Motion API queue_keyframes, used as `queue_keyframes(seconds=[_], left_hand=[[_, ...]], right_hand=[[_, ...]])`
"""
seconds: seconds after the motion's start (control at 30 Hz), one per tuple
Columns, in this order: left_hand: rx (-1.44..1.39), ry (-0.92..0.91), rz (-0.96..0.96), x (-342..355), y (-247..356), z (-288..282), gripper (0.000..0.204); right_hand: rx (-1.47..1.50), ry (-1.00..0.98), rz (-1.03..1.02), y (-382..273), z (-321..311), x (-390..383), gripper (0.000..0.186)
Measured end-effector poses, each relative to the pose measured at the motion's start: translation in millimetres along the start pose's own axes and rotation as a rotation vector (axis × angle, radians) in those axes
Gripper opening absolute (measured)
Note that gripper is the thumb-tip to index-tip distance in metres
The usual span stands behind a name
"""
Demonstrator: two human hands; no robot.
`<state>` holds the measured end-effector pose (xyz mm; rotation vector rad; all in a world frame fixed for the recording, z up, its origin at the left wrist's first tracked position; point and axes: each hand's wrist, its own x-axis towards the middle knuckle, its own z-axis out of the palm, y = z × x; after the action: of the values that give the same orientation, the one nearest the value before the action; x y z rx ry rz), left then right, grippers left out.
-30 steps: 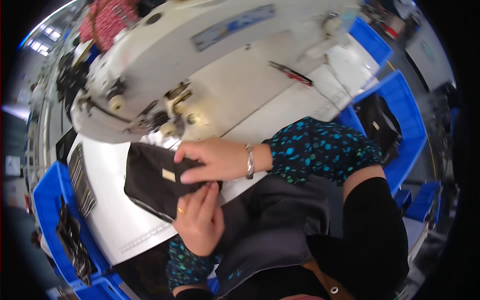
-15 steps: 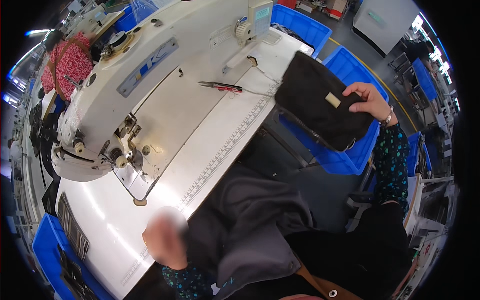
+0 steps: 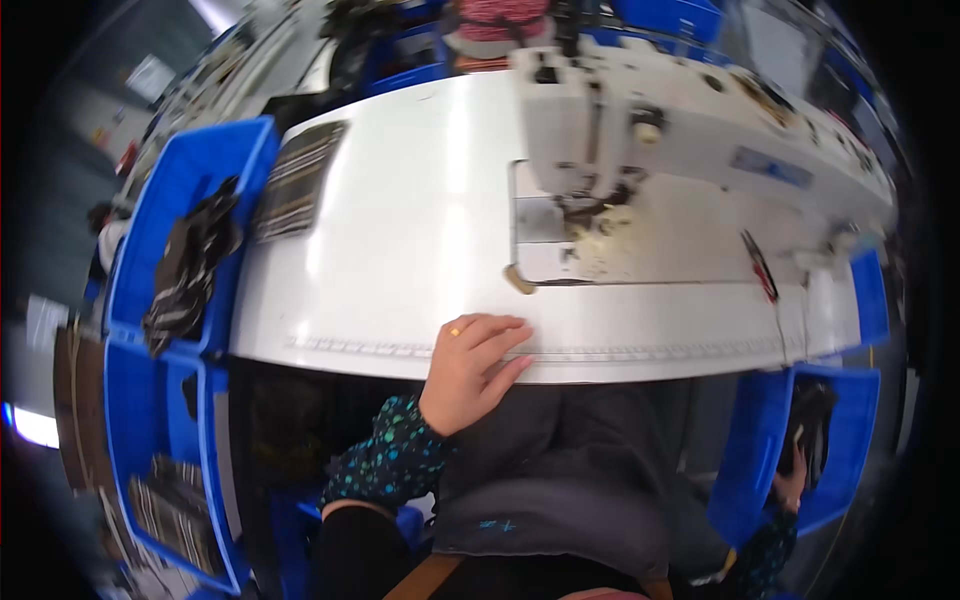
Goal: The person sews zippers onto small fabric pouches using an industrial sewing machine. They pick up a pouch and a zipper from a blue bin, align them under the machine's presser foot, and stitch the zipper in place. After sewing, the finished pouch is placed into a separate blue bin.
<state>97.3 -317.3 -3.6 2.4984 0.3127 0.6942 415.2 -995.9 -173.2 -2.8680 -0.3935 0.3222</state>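
My left hand (image 3: pixel 474 372) rests at the front edge of the white sewing table (image 3: pixel 400 290), over the printed ruler strip. Its fingers are loosely bent and apart, with nothing in them. Far to the right, my right hand (image 3: pixel 790 486) reaches down into a blue bin (image 3: pixel 752 450) beside the table. It is against a black pouch (image 3: pixel 816 410) lying in that bin. The fingers there are small and partly hidden, so their grip on the pouch is unclear. Ahead of my left hand stands a white sewing machine (image 3: pixel 690 110).
Thread snips (image 3: pixel 760 268) with red handles lie on the machine bed. A striped fabric piece (image 3: pixel 303 180) lies at the table's left end. Blue bins at the left hold dark fabric (image 3: pixel 192 262) and striped pieces (image 3: pixel 178 515). A spool-like pink shape (image 3: pixel 500 22) shows behind the table.
My view has swung left. My right hand has lowered the black pouch from above the right-hand bin into it. My left hand stays by the table's front edge, now in clearer view.
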Motion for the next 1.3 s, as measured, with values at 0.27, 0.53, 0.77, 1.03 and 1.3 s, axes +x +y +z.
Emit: queue_keyframes(seconds=[0.27, 0.53, 0.77, 1.03, 1.3], left_hand=[[0.483, 0.258, -0.358, 14.5, -160.5, -133.2, 0.017], [0.703, 0.26, -0.746, 36.8, -268.0, -181.0, 0.023], [0.559, 0.133, -0.696, 39.2, -235.2, -185.6, 0.029], [-0.835, -0.277, -0.637, 17.1, -83.7, -62.3, 0.034], [0.238, 0.416, -0.165, -7.1, -96.2, -164.1, 0.029]], right_hand=[[0.132, 0.479, -0.013, -25.7, -34.1, 4.0, 0.04], [-0.318, 0.559, -0.549, -168.7, -59.9, 31.1, 0.027], [-0.181, 0.516, -0.977, -311.1, -62.6, 26.2, 0.019], [0.222, 0.226, -1.434, -548.3, -16.3, -54.6, 0.042], [0.118, 0.126, -1.456, -637.0, 14.4, -73.3, 0.056]])
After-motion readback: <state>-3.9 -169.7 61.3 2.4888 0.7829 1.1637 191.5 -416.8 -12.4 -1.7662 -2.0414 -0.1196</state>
